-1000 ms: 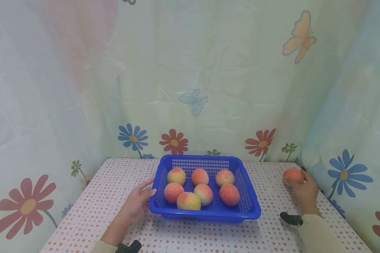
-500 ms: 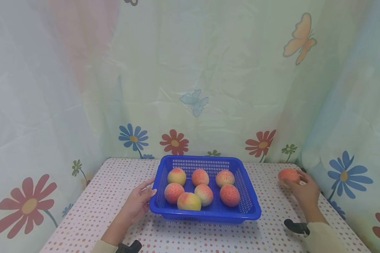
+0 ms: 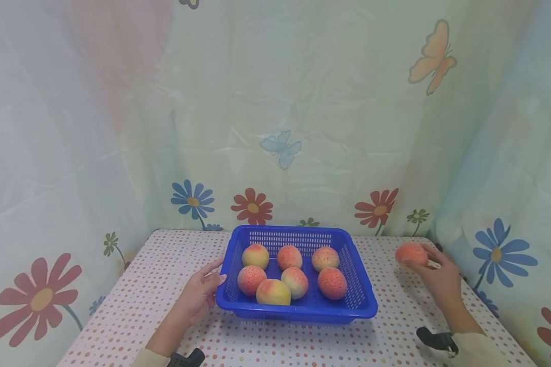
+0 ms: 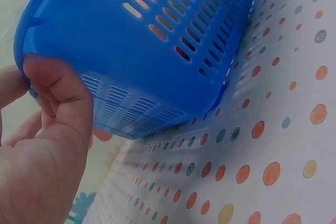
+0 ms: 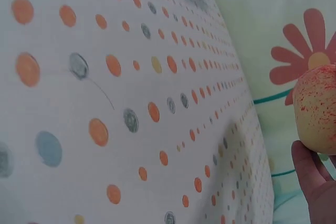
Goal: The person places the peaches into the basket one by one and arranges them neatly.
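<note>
A blue plastic basket [image 3: 298, 312] with slotted walls stands on the table, several peaches [image 3: 290, 257] lying inside it. My left hand [image 3: 197, 295] grips the basket's left rim; the left wrist view shows the thumb and fingers [image 4: 65, 95] pinching that rim. Off to the right of the basket, my right hand [image 3: 443, 283] holds a red-speckled peach [image 3: 410, 253] between thumb and fingers. In the right wrist view this peach [image 5: 317, 111] appears at the right edge, partly cut off, its lower side pale yellow.
The table wears a white cloth with coloured dots [image 3: 385, 336]. Behind and at both sides hangs a curtain [image 3: 326, 178] printed with flowers and butterflies. Dark wrist straps [image 3: 436, 340] show on both forearms.
My right hand has moved a little left with the peach, toward the basket. The left hand and the basket have stayed in place.
</note>
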{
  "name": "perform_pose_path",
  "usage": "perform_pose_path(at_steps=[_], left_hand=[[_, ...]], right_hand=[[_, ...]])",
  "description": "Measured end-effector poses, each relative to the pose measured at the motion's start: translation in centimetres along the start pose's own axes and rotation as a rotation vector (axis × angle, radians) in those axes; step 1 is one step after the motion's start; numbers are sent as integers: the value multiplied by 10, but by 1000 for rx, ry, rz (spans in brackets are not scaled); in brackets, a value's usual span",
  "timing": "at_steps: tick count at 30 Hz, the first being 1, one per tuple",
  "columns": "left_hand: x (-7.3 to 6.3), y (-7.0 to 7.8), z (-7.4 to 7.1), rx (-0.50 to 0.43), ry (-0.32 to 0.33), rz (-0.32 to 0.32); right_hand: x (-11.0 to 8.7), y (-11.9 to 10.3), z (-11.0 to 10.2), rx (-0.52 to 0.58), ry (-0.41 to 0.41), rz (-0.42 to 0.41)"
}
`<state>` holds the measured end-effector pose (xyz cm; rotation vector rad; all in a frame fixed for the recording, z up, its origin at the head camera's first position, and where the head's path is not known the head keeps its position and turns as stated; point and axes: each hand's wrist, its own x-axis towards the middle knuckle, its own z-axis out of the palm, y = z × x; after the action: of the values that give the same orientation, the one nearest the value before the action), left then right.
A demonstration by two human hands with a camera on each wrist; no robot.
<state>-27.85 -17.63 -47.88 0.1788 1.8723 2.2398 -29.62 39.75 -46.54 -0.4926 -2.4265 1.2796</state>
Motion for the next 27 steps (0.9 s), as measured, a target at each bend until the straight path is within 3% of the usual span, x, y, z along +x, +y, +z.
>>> perform_pose_path(at_steps=[8, 27], left_hand=[[0, 0, 0, -1, -3, 4], [-1, 2, 0, -2, -8, 6]], right_hand=[[-13, -13, 2, -2, -54, -96], [-56, -54, 2, 3, -189, -210]])
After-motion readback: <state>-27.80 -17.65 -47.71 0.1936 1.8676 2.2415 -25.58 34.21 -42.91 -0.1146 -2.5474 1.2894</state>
